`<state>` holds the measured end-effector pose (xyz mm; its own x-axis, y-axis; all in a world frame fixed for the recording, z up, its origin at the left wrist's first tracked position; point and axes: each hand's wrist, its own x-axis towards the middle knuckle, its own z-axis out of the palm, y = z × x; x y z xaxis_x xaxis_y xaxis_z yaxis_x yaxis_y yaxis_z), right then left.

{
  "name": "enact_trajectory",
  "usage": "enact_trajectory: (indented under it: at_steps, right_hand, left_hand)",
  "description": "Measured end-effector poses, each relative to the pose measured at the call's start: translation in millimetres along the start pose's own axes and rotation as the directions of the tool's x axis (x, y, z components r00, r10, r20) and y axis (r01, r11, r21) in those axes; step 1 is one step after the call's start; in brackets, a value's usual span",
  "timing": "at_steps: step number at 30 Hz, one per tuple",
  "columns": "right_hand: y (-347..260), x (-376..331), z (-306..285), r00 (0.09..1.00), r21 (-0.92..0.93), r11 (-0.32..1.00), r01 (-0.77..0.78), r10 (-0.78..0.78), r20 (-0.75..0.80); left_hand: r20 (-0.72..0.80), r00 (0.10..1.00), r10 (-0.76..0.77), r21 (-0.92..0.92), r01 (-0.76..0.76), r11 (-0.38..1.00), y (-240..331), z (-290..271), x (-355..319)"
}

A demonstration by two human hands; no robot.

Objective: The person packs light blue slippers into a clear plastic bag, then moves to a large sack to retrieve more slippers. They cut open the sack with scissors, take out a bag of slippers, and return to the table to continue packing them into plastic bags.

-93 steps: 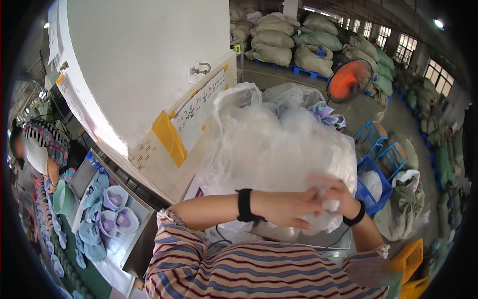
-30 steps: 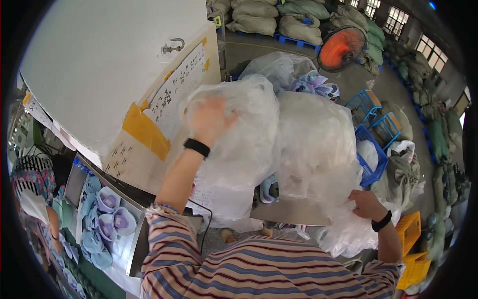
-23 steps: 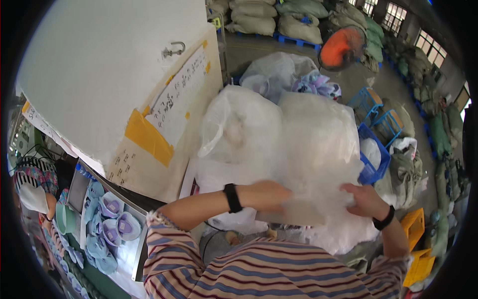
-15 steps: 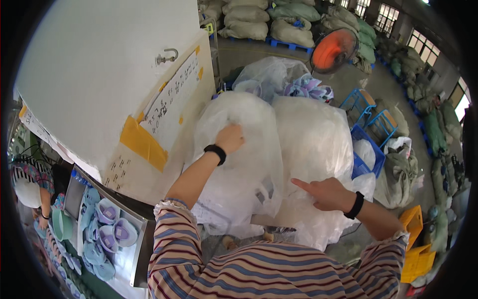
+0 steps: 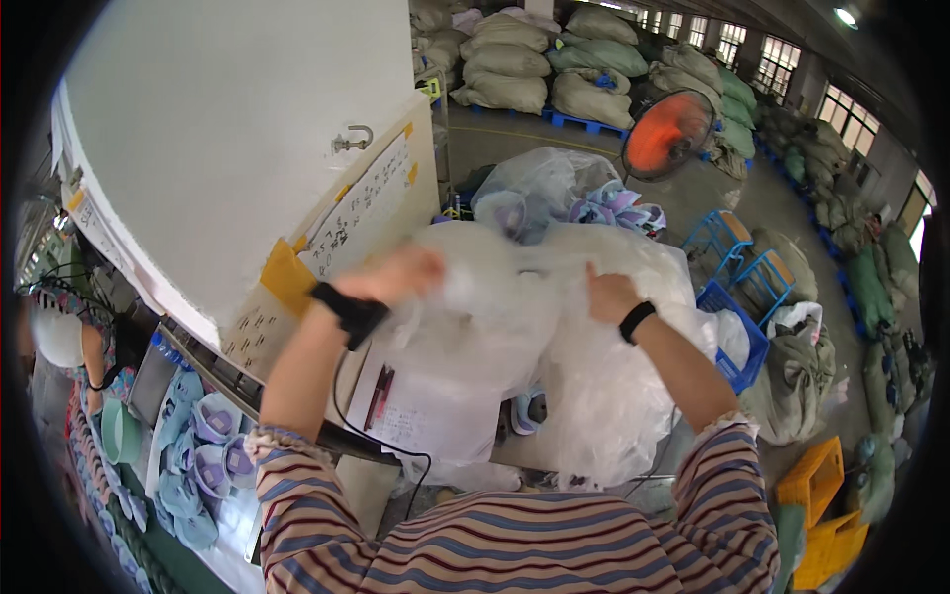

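Observation:
My left hand (image 5: 401,277), blurred by motion, is raised at the left edge of a pile of clear plastic bags (image 5: 485,297); its grip on the film is too smeared to make out. To the right, my right hand (image 5: 609,294) has its fingers closed on a strip of plastic film stretched toward the left pile, with the index finger pointing up. Beneath it bulges a second whitish heap of plastic bags (image 5: 633,386). Below the left pile lie a sheet of handwritten paper (image 5: 435,421), a dark red pen (image 5: 380,394) and a blue-grey shoe-like piece (image 5: 529,411).
A white cabinet-like wall (image 5: 237,148) stands close on the left. A metal tray with pale blue and lilac pieces (image 5: 213,421) lies lower left, near another person's arm (image 5: 94,361). Beyond are an orange fan (image 5: 668,136), a blue crate (image 5: 747,346), yellow crates (image 5: 811,485) and stacked sacks (image 5: 505,74).
The left plastic has been drawn up and away, uncovering the paper, pen and shoe-like piece. My left hand moved left; my right hand moved up and forward onto the film.

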<state>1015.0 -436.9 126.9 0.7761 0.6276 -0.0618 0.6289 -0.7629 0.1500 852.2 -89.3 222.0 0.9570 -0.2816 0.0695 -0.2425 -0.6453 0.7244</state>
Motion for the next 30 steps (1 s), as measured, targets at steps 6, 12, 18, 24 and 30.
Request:
enact_trajectory:
  at_steps: [6,12,18,24,30]
  right_hand:
    - [-27.5,-35.8,-69.8,0.975,0.261,0.951,0.164,-0.197,0.106]
    - [2.8,-73.1,-29.8,0.948,0.156,0.964,0.215,-0.244,0.206]
    - [-6.9,-131.8,-88.7,0.796,0.58,0.624,0.524,-0.116,-0.594]
    - [34.1,-184.5,-48.0,0.849,0.619,0.6,0.507,-0.224,-0.479]
    - [220.8,-322.4,58.3,0.715,0.567,0.696,-0.44,0.654,-0.247]
  left_hand:
    - [-0.99,0.028,0.139,0.113,-0.441,0.89,54.7,-57.2,-43.0]
    - [-0.354,0.538,0.765,0.878,-0.092,0.47,126.8,-29.2,8.7]
    - [-0.311,0.659,0.685,0.771,-0.246,0.587,193.4,5.6,13.0]
    - [-0.033,0.591,0.806,0.073,-0.803,0.592,197.0,141.1,8.9]
    - [0.233,0.954,0.187,0.287,-0.251,0.925,34.6,111.3,43.7]
